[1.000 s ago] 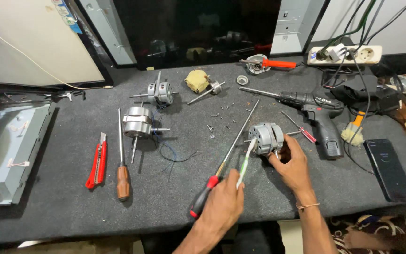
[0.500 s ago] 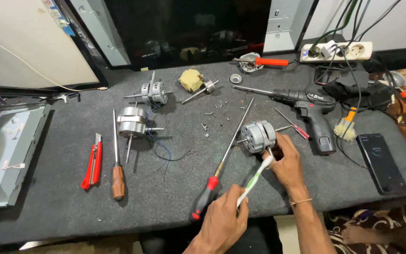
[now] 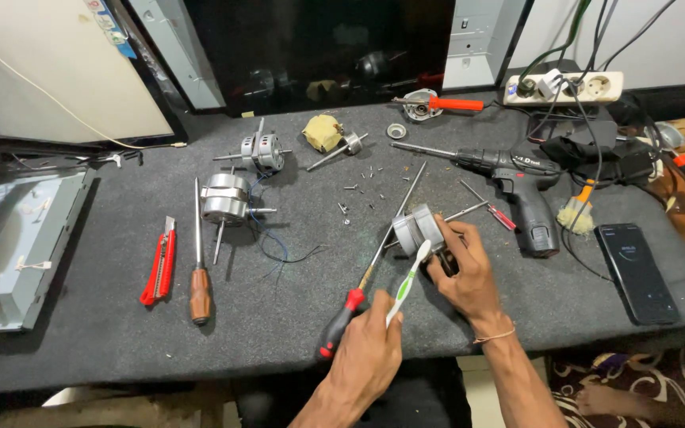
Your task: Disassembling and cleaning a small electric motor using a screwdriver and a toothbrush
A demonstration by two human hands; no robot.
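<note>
Since the earlier frame, the toothbrush [image 3: 407, 279] has swung up from lying low beside the motor to standing with its head against the casing, and the right hand [image 3: 464, 273] has closed further round the motor.

Largest first: the dark grey mat [image 3: 279, 317] covers the bench. At its left edge lies a grey metal panel [image 3: 9, 254]. A cordless drill [image 3: 517, 186] rests to the right, its bit pointing left, with a black phone [image 3: 637, 271] nearer the front right edge. Two other fan motors [image 3: 227, 202] [image 3: 261, 150] sit left of centre. A red-handled screwdriver [image 3: 370, 265] lies diagonally, handle toward the person, tip away and to the right, passing just beside the held motor. A wooden-handled screwdriver [image 3: 198, 261] and a red utility knife [image 3: 160, 261] lie well to the left. Loose screws [image 3: 362, 182] are scattered behind.

The small fan motor [image 3: 419, 230] stands on the mat right of centre, clamped by the right hand from its right side. The left hand [image 3: 366, 349] is closed on the toothbrush handle, below and left of the motor; the brush's long axis runs up and to the right, to the motor's near face. Bristle contact appears likely but cannot be confirmed. The right hand is nearer.
</note>
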